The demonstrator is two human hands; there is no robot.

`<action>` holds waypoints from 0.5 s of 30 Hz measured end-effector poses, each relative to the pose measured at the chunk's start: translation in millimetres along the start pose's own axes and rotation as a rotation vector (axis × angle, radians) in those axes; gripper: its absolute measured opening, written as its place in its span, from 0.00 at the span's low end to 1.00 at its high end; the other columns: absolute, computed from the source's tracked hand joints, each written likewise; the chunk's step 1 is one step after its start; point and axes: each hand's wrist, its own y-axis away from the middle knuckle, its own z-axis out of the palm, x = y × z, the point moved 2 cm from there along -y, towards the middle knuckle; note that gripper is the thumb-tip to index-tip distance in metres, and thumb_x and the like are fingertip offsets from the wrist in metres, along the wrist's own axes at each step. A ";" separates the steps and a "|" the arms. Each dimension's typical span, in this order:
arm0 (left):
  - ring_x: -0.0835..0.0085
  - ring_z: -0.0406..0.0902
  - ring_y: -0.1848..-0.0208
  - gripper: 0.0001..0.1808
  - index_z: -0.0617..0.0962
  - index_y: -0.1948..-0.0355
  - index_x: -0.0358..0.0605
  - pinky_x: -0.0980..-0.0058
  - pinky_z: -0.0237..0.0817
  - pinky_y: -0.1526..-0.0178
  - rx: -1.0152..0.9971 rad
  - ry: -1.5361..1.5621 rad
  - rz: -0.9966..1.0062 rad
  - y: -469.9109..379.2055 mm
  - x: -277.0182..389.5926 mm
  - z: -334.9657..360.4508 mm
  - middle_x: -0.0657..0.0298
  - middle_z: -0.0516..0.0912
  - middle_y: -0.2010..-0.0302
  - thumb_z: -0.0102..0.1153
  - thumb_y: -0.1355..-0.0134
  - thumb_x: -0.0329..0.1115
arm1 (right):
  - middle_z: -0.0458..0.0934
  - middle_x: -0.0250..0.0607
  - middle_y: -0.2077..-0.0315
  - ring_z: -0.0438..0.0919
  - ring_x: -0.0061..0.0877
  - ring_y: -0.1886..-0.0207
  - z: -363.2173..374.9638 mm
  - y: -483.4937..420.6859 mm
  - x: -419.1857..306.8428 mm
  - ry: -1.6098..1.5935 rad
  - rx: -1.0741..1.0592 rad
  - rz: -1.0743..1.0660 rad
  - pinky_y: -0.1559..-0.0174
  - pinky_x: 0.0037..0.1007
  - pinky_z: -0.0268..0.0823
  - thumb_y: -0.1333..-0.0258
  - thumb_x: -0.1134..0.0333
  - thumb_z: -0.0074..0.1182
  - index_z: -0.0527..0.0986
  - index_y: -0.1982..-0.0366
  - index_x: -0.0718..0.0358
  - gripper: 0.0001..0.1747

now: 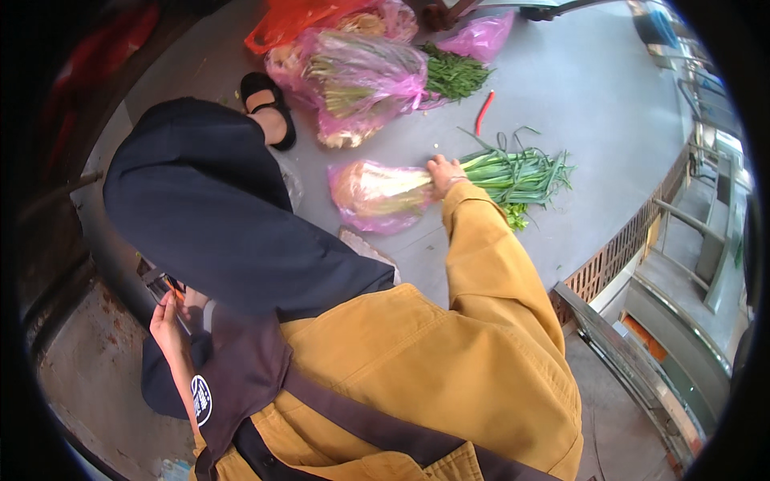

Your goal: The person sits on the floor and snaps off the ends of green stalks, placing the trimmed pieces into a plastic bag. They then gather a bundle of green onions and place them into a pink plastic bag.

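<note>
My right hand (446,174) grips the neck of a bunch of long-leaved green vegetables (511,174), which look like scallions or leeks. Their pale stem ends lie inside a clear pink plastic bag (385,198) on the grey floor, and the green tops spread out beyond my hand. Some lighter leaves (516,216) poke from under the bunch. Off to the left, beside my bent leg, my left hand (168,321) pinches a small dark and orange object (174,290) between the fingertips. What that object is cannot be told.
More pink-bagged vegetables (367,72) lie beyond my shoe (269,111), with a leafy bundle (454,72) and a red bag (301,21). A thin red item (484,112) lies on the floor. A slotted drain grate (607,264) and metal frames (692,222) stand at the right.
</note>
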 end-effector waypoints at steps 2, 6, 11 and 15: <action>0.79 0.73 0.75 0.11 0.77 0.57 0.32 0.83 0.64 0.73 0.007 -0.018 0.010 0.7 4.4 -1.0 0.63 0.79 0.73 0.53 0.36 0.31 | 0.68 0.40 0.49 0.67 0.33 0.43 2.2 9.1 9.6 0.128 0.027 -0.090 0.41 0.43 0.57 0.75 0.61 0.73 0.60 0.43 0.54 0.52; 0.79 0.73 0.76 0.11 0.77 0.57 0.32 0.83 0.64 0.74 0.018 0.013 0.003 -1.5 5.4 2.1 0.62 0.79 0.73 0.52 0.36 0.30 | 0.74 0.39 0.57 0.71 0.32 0.46 5.5 7.9 11.8 0.154 0.035 -0.036 0.46 0.35 0.61 0.61 0.65 0.60 0.65 0.45 0.53 0.35; 0.80 0.73 0.76 0.10 0.77 0.58 0.33 0.84 0.64 0.74 -0.051 0.060 0.057 -6.9 5.0 5.4 0.63 0.78 0.75 0.52 0.36 0.30 | 0.73 0.40 0.57 0.70 0.32 0.48 8.3 20.4 0.8 0.191 0.014 -0.027 0.48 0.35 0.60 0.61 0.59 0.59 0.80 0.65 0.57 0.18; 0.80 0.73 0.77 0.09 0.78 0.59 0.34 0.84 0.64 0.75 -0.044 0.094 0.029 -15.5 -0.4 3.3 0.63 0.78 0.75 0.53 0.36 0.30 | 0.70 0.40 0.58 0.68 0.32 0.50 6.4 48.2 -7.4 0.294 0.150 -0.013 0.47 0.34 0.59 0.64 0.61 0.59 0.80 0.65 0.59 0.18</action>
